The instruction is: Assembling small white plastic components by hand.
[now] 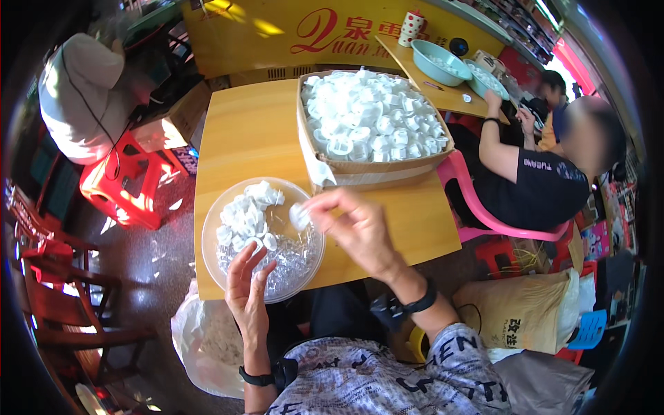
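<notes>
left hand [247, 285]: fingers up, loosely spread | right hand [353, 225]: fingertips pinched (wrist bent left)

Small white plastic cap [299, 216]: pinched at fingertips, raised over the bowl's 1 o'clock rim. Clear round plastic bowl [211, 242]: upright on the table's near left corner, white caps [245, 211] heaped at 11 o'clock, clear pieces [287, 266] at 5 o'clock.

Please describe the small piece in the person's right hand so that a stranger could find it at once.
Start at the wooden table and find the round clear basin at its near edge. Above the basin's right rim, the right hand pinches a small white plastic cap between its fingertips. Unlike the caps heaped in the basin, it is lifted up, alone.
</notes>
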Demonstrator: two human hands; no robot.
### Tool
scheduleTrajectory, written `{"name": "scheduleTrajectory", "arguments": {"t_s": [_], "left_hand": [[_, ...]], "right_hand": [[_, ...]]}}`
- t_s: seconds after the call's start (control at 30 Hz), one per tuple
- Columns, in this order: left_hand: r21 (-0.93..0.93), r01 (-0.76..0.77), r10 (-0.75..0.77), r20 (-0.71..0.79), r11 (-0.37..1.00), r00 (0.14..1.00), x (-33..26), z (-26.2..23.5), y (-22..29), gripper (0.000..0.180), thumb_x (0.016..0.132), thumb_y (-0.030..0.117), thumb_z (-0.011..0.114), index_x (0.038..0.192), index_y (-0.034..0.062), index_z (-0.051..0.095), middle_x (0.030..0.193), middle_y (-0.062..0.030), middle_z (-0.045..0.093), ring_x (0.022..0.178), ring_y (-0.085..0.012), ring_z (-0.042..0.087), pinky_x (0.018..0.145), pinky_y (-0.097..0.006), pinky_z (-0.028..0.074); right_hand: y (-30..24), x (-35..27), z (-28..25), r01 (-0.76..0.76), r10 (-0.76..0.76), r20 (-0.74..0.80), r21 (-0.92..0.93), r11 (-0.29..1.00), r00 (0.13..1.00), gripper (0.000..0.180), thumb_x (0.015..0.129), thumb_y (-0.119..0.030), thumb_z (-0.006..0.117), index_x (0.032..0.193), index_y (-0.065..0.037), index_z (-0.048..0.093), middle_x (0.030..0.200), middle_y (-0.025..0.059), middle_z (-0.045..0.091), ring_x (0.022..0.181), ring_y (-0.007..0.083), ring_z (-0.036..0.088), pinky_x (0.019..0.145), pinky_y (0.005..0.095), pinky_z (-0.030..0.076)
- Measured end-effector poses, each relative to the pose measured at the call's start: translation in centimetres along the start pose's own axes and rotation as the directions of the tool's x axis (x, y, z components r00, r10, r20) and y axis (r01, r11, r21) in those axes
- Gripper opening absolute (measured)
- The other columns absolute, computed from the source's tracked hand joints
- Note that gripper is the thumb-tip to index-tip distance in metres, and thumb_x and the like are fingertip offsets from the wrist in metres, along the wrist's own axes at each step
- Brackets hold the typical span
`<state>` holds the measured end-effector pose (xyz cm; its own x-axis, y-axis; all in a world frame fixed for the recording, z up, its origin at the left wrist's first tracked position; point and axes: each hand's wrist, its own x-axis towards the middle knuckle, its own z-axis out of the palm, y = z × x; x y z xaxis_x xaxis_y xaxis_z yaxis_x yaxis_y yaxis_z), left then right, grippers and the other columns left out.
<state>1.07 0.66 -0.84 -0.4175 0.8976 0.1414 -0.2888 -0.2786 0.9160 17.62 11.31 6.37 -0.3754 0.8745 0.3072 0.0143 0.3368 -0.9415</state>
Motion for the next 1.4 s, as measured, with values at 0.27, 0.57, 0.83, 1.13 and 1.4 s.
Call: {"name": "scheduleTrajectory", "arguments": {"t_s": [0.27, 0.57, 0.83, 1.13, 1.4], "left_hand": [[0.04, 0.036, -0.036, -0.009, 0.999, 0.999, 0.4, -0.7, -0.4, 0.036, 0.092, 0.015, 0.056, 0.124, 0.001, 0.048, 0.123, -0.0174, 0.052, 0.111, -0.0284, 0.055, 0.089, -0.038, 0.05], [0.027, 0.046, -0.045, -0.036, 0.999, 0.998, 0.0, -0.9, -0.5, 0.028, 0.091, 0.008, 0.055, 0.117, -0.001, 0.051, 0.118, -0.0165, 0.055, 0.106, -0.0267, 0.058, 0.084, -0.037, 0.053], [0.055, 0.051, -0.048, -0.06, 0.997, 0.997, 0.2, -0.8, -0.3, 0.023, 0.092, 0.007, 0.052, 0.114, -0.0024, 0.053, 0.113, -0.0153, 0.058, 0.103, -0.0246, 0.059, 0.085, -0.034, 0.051], [-0.04, 0.048, -0.05, -0.054, 0.998, 0.997, 0.4, -0.9, -0.3, 0.023, 0.091, 0.005, 0.053, 0.113, -0.0023, 0.055, 0.113, -0.0148, 0.059, 0.104, -0.0222, 0.059, 0.087, -0.034, 0.05], [-0.057, 0.048, -0.05, -0.041, 0.997, 0.998, 0.3, -0.9, -0.5, 0.024, 0.09, 0.006, 0.057, 0.111, -0.0037, 0.055, 0.112, -0.0141, 0.059, 0.104, -0.0208, 0.059, 0.087, -0.032, 0.05]], "right_hand": [[-2.3, 5.6, -12.7, -0.014, -0.376, -0.443, -0.662, 0.749, 0.813, 0.009, 0.082, -0.008, 0.064, 0.087, -0.001, 0.063, 0.074, 0.0101, 0.066, 0.068, 0.0163, 0.064, 0.063, 0.028, 0.048], [0.4, 5.8, -16.1, -0.204, -0.206, -0.46, -0.693, 0.692, 0.863, 0.008, 0.08, -0.008, 0.064, 0.082, -0.001, 0.062, 0.076, 0.013, 0.065, 0.066, 0.0235, 0.064, 0.061, 0.0306, 0.048], [0.6, 5.9, -16.4, 0.057, -0.465, -0.13, -0.929, 0.367, 0.876, 0.009, 0.077, -0.005, 0.064, 0.086, -0.002, 0.062, 0.085, 0.0135, 0.061, 0.077, 0.0293, 0.061, 0.068, 0.0347, 0.047], [0.5, 1.7, -0.8, 0.249, -0.22, 0.126, -0.628, 0.737, 0.967, 0.008, 0.078, -0.007, 0.066, 0.085, -0.004, 0.064, 0.077, 0.0114, 0.062, 0.071, 0.0254, 0.062, 0.063, 0.0329, 0.048], [7.7, 2.7, 5.3, 0.169, 0.007, 0.233, -0.727, 0.666, 0.973, 0.011, 0.078, -0.009, 0.065, 0.083, 0.001, 0.062, 0.084, 0.0157, 0.063, 0.076, 0.032, 0.061, 0.067, 0.0399, 0.047]]}}
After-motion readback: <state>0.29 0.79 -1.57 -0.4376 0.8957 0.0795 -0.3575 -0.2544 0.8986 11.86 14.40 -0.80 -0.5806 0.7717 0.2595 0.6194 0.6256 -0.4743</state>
